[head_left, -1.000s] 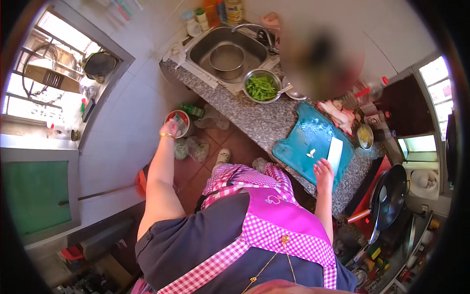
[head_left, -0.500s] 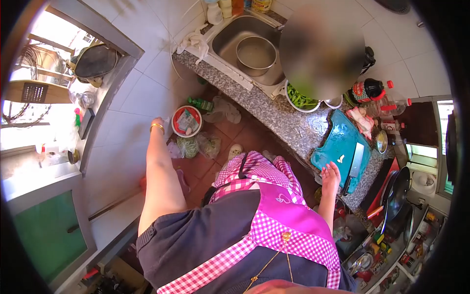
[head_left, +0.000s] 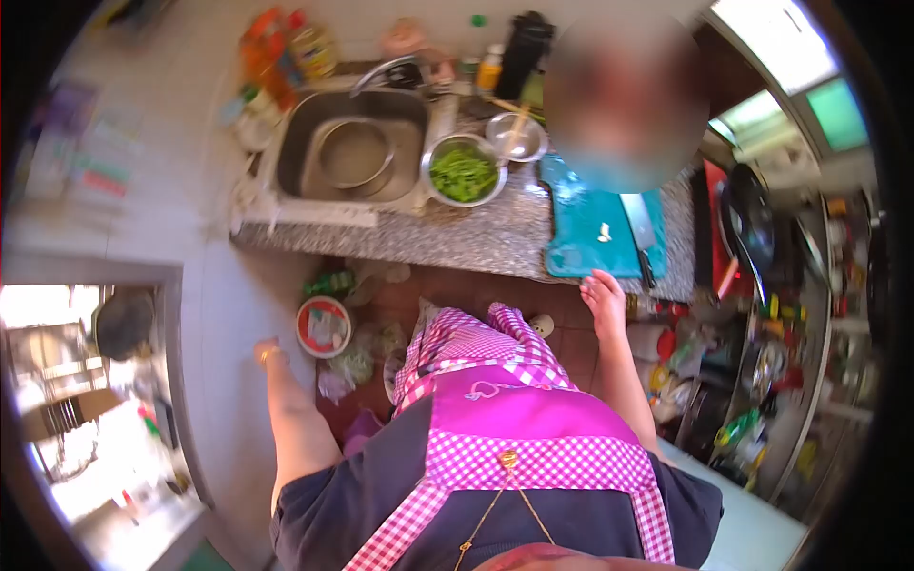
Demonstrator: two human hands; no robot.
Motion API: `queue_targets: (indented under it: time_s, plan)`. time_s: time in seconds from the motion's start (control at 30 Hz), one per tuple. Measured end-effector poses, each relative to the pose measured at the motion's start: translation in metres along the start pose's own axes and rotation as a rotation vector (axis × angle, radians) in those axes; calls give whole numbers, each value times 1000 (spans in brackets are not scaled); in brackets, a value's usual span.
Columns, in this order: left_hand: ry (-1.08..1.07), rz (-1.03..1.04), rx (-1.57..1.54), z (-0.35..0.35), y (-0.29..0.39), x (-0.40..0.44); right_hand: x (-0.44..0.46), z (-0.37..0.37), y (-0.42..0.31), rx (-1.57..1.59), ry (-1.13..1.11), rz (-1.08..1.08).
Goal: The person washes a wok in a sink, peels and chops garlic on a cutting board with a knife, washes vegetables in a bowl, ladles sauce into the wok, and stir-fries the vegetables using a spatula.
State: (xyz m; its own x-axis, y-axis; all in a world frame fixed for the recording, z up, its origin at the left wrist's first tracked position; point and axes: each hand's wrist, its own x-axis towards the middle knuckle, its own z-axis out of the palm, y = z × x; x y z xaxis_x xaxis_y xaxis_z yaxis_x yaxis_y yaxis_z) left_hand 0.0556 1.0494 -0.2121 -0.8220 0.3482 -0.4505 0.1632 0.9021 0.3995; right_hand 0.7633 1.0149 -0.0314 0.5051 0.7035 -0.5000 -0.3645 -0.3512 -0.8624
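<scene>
My right hand (head_left: 604, 293) is at the front edge of the teal cutting board (head_left: 575, 257), empty, with its fingers loosely apart. On the board lie small pale pieces (head_left: 605, 232), possibly garlic, beside a kitchen knife (head_left: 638, 224) with a black handle. My left hand (head_left: 268, 346) hangs low on the other side, left of a round bin (head_left: 301, 335) with a red inside and a pale rim. Blur hides its fingers.
A sink (head_left: 286, 157) holds a metal pan (head_left: 354, 155). Beside it stand a bowl of cut green vegetables (head_left: 462, 174) and a metal bowl (head_left: 519, 139) with chopsticks. Plastic bags (head_left: 354, 366) lie on the floor near the bin. A wok (head_left: 747, 205) stands at the right.
The whole view has turned, so the counter now runs nearly level across it. My right hand stays by the board, my left hand beside the bin. Knife and pale pieces keep their places.
</scene>
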Motion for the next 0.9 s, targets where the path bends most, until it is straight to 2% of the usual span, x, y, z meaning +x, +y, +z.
queue_targets:
  time_s: [0.03, 0.07, 0.17, 0.23, 0.27, 0.33, 0.37, 0.43, 0.47, 0.5, 0.57, 0.6, 0.67, 0.73, 0.83, 0.9]
  plan:
    - [-101, -62, 229, 17, -7, 33, 0, -5, 0, 3, 6, -7]
    - [-171, -235, 83, 28, -8, 42, 0, -11, -1, 6, 25, 3]
    - [-280, 328, 948, 64, -12, 26, -3, -35, -2, 61, 67, -5]
    - [-463, 607, 928, 77, 25, -15, 1, -59, 2, 118, 104, -6]
    - [-641, 672, 620, 81, 38, -57, 2, -71, 3, 132, 133, -7]
    - [-739, 728, 582, 124, 59, -110, 9, -98, 7, 97, 189, -42]
    - [-611, 959, 396, 143, 68, -164, 17, -115, 9, 45, 215, -82]
    - [-746, 1149, 185, 171, 104, -280, 47, -153, 21, -167, 287, -231]
    - [-764, 1233, 241, 175, 131, -349, 62, -167, 15, -498, 349, -370]
    - [-818, 1315, 127, 197, 145, -395, 77, -179, 9, -834, 401, -504]
    - [-772, 1554, 207, 235, 182, -479, 112, -190, -1, -1069, 385, -726]
    - [-809, 1575, 195, 260, 196, -512, 126, -188, -10, -1144, 354, -723]
    - [-530, 1934, 122, 300, 222, -567, 151, -184, -23, -1254, 264, -673]
    - [-467, 1928, 245, 319, 241, -610, 165, -184, -35, -1259, 124, -606]
    - [-552, 1814, 287, 356, 253, -627, 182, -186, -41, -1245, 55, -462]
    - [-577, 1778, 255, 372, 255, -629, 180, -192, -48, -1095, 82, -404]
